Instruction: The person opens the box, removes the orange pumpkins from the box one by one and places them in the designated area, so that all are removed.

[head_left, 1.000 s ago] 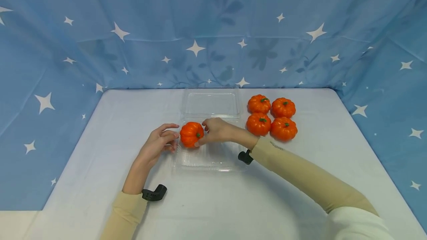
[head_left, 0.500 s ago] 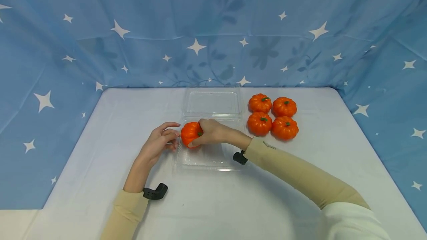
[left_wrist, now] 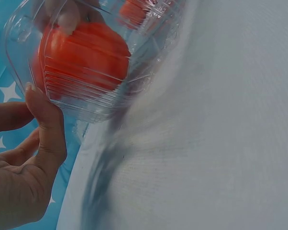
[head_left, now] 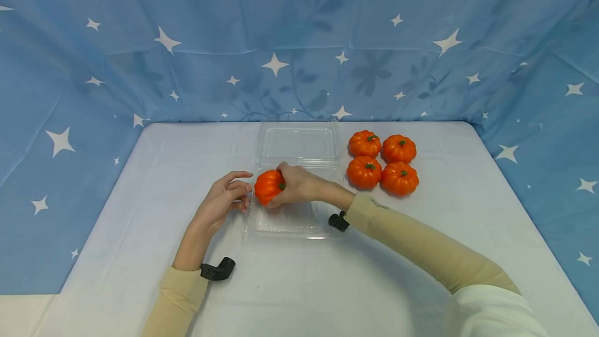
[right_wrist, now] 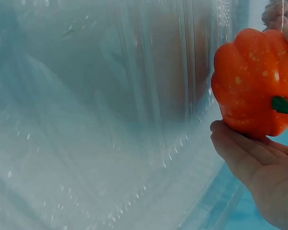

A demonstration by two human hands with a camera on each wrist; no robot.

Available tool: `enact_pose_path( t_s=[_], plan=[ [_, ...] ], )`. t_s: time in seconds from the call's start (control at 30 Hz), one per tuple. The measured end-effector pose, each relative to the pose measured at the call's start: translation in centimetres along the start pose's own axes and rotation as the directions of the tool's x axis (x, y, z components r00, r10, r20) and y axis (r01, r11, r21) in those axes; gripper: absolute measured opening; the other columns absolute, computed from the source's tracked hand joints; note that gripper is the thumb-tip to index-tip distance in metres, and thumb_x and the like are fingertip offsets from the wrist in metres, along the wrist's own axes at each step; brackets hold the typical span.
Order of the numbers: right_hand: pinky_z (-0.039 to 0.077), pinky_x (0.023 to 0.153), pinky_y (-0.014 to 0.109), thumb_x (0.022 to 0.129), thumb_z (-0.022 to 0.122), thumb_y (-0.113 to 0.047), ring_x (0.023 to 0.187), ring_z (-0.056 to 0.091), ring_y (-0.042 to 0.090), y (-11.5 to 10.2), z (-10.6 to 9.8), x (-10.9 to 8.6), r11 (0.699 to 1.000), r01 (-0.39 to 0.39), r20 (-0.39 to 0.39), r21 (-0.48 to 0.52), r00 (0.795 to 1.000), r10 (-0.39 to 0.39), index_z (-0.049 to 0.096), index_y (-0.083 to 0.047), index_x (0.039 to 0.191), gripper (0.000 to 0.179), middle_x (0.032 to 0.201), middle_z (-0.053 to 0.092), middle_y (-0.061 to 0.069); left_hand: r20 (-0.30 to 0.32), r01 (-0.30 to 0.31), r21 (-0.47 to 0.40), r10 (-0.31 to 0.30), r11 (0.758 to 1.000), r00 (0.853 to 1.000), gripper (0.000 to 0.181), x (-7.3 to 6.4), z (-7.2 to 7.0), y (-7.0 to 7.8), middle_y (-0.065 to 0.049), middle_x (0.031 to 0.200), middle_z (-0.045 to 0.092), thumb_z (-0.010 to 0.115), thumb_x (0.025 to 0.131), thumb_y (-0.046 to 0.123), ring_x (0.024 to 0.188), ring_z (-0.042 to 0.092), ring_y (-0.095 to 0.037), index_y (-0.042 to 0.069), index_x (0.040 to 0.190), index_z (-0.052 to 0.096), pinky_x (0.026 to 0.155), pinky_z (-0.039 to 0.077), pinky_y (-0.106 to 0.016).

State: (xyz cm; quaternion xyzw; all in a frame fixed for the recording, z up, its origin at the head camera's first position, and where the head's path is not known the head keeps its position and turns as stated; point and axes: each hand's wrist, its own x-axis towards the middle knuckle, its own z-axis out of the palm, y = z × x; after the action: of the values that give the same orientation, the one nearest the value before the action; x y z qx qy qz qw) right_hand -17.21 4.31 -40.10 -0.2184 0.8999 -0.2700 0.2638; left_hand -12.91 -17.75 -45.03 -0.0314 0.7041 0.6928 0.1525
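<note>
An orange pumpkin (head_left: 269,187) with a short green stem sits at the left end of a clear plastic container (head_left: 299,228). My right hand (head_left: 296,186) grips it from the right, with fingers along one side in the right wrist view, where the pumpkin (right_wrist: 254,81) is tilted with its stem sideways. My left hand (head_left: 225,194) is at the container's left edge with relaxed fingers; in the left wrist view the thumb tip (left_wrist: 30,88) touches the rim. Through the clear wall there, the pumpkin (left_wrist: 86,57) shows, partly hidden by ribs and glare.
The container's clear lid (head_left: 299,144) lies folded open behind its base. Several more orange pumpkins (head_left: 364,172) stand grouped right of the container on the white table (head_left: 290,285). A blue star-patterned curtain (head_left: 206,82) closes off the back and sides.
My right hand has moved left and closed around the pumpkin, covering more of its right side. The pumpkin has shifted and tilted slightly. My left hand stays at the container's edge.
</note>
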Motion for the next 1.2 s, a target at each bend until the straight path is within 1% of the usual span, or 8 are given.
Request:
enact_pose_path(
  t_s=[0.13,0.3,0.47,0.7,0.87,0.97,1.1,1.2],
  plan=[
    [0.054,0.099,0.037,0.080,0.089,-0.035,0.108,0.062,0.023,0.2,-0.4,-0.5,1.000,0.008,-0.036,0.013,0.999,-0.007,0.048,-0.002,0.137,0.077,0.124,0.065,0.011,-0.005,-0.001,0.005,0.001,1.000,1.000,0.044,0.0,0.0,0.0,-0.009,0.093,0.066,0.053,0.101,0.002,0.064,0.057,-0.014,0.000,0.145,0.046,0.056,0.053,-0.025],
    [0.054,0.100,0.038,0.078,0.090,-0.029,0.110,0.061,0.024,0.6,-0.7,-1.2,0.998,0.058,-0.067,0.034,0.996,-0.056,0.049,0.000,0.138,0.078,0.126,0.064,0.011,-0.009,0.006,0.016,-0.006,1.000,1.000,0.044,0.0,-0.1,0.0,-0.011,0.094,0.066,0.054,0.102,0.003,0.065,0.058,-0.013,-0.001,0.145,0.046,0.057,0.054,-0.025],
    [0.053,0.101,0.039,0.077,0.090,-0.029,0.114,0.059,0.025,0.8,-1.1,-1.9,0.997,0.083,-0.097,0.004,0.992,-0.082,0.050,-0.002,0.144,0.082,0.130,0.060,0.012,-0.011,0.010,0.020,-0.009,1.000,1.000,0.044,0.0,-0.1,-0.1,-0.010,0.094,0.066,0.055,0.102,0.005,0.066,0.058,-0.013,0.000,0.145,0.046,0.058,0.054,-0.025],
    [0.054,0.101,0.041,0.078,0.088,-0.028,0.117,0.056,0.026,0.4,-1.7,-3.1,0.994,0.100,-0.100,-0.037,0.990,-0.103,0.048,-0.008,0.151,0.085,0.133,0.054,0.015,-0.015,0.008,0.028,-0.008,1.000,1.000,0.044,-0.1,0.0,-0.1,-0.008,0.090,0.065,0.056,0.102,0.006,0.066,0.058,-0.013,0.000,0.145,0.046,0.059,0.054,-0.025],
    [0.056,0.099,0.043,0.080,0.087,-0.025,0.120,0.056,0.027,0.4,-2.1,-4.0,0.992,0.122,-0.099,-0.040,0.987,-0.125,0.046,-0.009,0.154,0.086,0.133,0.051,0.015,-0.011,0.010,0.030,-0.009,0.999,1.000,0.046,-0.2,0.1,0.0,-0.008,0.090,0.066,0.057,0.102,0.007,0.066,0.058,-0.013,-0.001,0.146,0.046,0.059,0.054,-0.025],
    [0.055,0.101,0.044,0.080,0.087,-0.023,0.122,0.056,0.028,0.6,-2.2,-4.3,0.991,0.126,-0.099,-0.051,0.987,-0.130,0.043,-0.007,0.155,0.088,0.135,0.050,0.015,-0.012,0.009,0.032,-0.009,0.999,1.000,0.046,-0.3,0.1,-0.1,-0.007,0.091,0.066,0.057,0.102,0.007,0.066,0.058,-0.013,-0.001,0.146,0.045,0.060,0.054,-0.025],
    [0.052,0.107,0.044,0.080,0.088,-0.021,0.127,0.055,0.029,0.9,-2.3,-4.8,0.992,0.118,-0.099,-0.055,0.987,-0.123,0.040,-0.001,0.152,0.089,0.140,0.048,0.016,-0.012,0.005,0.033,-0.004,0.999,1.000,0.046,-0.4,0.0,-0.2,-0.006,0.090,0.065,0.058,0.102,0.007,0.067,0.058,-0.013,-0.001,0.146,0.045,0.060,0.054,-0.025],
    [0.051,0.107,0.045,0.080,0.088,-0.021,0.127,0.054,0.028,1.2,-2.3,-5.2,0.991,0.121,-0.102,-0.063,0.987,-0.127,0.043,0.001,0.146,0.083,0.140,0.049,0.015,-0.013,0.002,0.033,-0.001,0.999,1.000,0.047,-0.4,0.0,-0.2,-0.006,0.090,0.065,0.059,0.102,0.008,0.067,0.058,-0.013,-0.001,0.146,0.046,0.061,0.054,-0.025]
  ],
)
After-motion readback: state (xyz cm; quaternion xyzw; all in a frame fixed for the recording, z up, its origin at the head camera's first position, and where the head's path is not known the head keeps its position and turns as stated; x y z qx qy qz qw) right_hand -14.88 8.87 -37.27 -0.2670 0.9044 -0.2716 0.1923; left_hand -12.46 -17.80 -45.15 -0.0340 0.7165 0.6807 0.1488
